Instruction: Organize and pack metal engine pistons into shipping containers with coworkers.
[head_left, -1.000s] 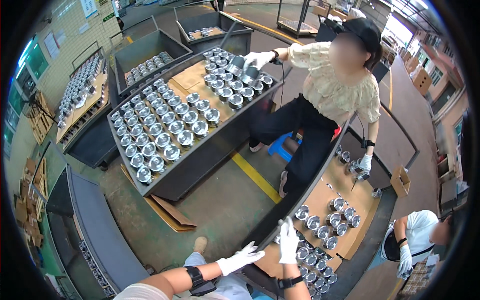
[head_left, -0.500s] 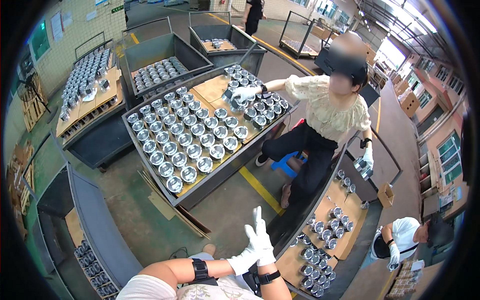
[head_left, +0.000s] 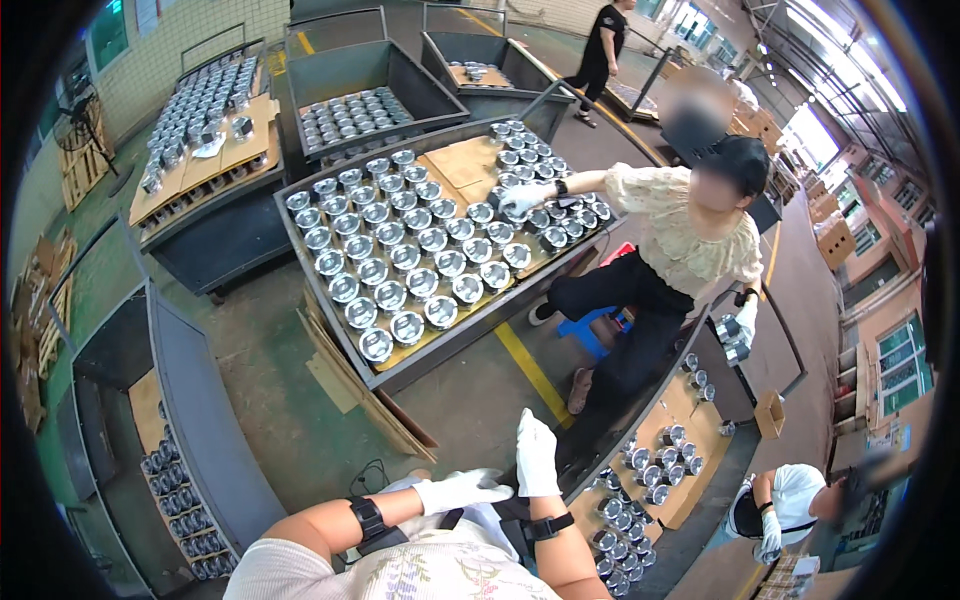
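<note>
My left hand (head_left: pixel 465 492), in a white glove, reaches rightward in front of my body with its fingers stretched out and holds nothing. Beside it, my right hand (head_left: pixel 537 455), also gloved in white, is raised with the fingers drawn together; no object shows in it. A small gap separates the two hands. To the right of my right hand is a cart with cardboard (head_left: pixel 700 432) bearing shiny metal pistons (head_left: pixel 655 494). Ahead stands a larger cart (head_left: pixel 465 340) with rows of pistons (head_left: pixel 405 257) on cardboard.
A co-worker (head_left: pixel 690 225) sits across from me, one gloved hand at the pistons, the other holding one. Another person (head_left: pixel 795 500) is at the lower right, and someone walks (head_left: pixel 603 55) behind. A grey cart (head_left: pixel 190 390) stands left; cardboard sheets (head_left: pixel 365 385) lean on the large cart.
My hands have come apart from where they overlapped; the left has drawn left, and the right's outstretched fingers have folded in. The view has shifted, and the walking person has moved further into it.
</note>
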